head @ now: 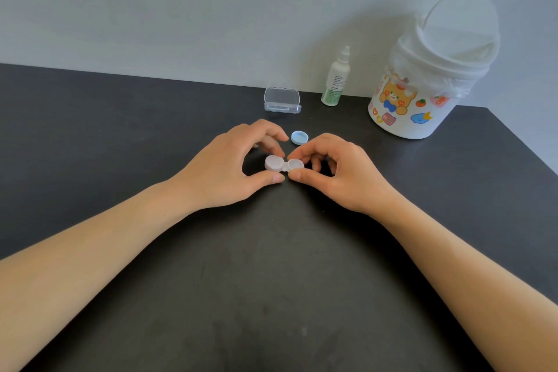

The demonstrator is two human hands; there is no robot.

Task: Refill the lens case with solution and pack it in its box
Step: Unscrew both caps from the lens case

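A small pale lens case [283, 164] lies on the dark table [120, 130] between my hands. Its left well has a whitish cap on it; its right well is uncovered. My left hand [238, 166] pinches the capped left side with thumb and fingers. My right hand [335, 169] holds the right side with thumb and forefinger. A loose blue cap [299, 138] lies just behind the case. Farther back, a clear plastic box [282, 100] stands with its lid raised. To the right of the box, a solution bottle [336, 80] with a white nozzle stands upright by the wall.
A white lidded bin [428, 75] with cartoon stickers and a liner bag stands at the back right, near the table's right edge. A pale wall runs behind the table.
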